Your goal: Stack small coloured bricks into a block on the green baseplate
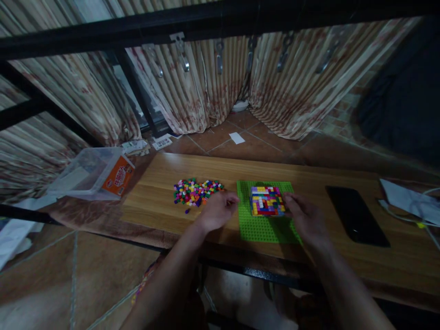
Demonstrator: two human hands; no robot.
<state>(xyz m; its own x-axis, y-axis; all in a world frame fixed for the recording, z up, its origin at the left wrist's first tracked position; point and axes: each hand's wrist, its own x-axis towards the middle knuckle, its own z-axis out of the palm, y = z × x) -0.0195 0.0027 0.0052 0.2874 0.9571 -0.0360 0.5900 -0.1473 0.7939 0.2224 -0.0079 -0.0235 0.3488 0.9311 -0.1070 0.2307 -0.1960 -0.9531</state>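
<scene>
A block structure [268,200] of many-coloured toy bricks stands on a green studded baseplate [256,233]. My right hand [304,213] is at the structure's right side, its fingertips against or very close to it; I cannot make out a brick between them. Just left of the baseplate is my left hand [220,208], fingers curled together in a pinch, and whatever they may hold is hidden. Behind and to the left of that hand lies a loose pile of small coloured bricks [192,191], with a single purple brick [187,211] in front of it.
The wooden table [154,192] carries a black phone-like slab [355,214] at right, near white paper and cables [412,213]. A clear plastic bin [89,172] with an orange label sits beyond the table's left end. Striped curtains [220,82] hang behind.
</scene>
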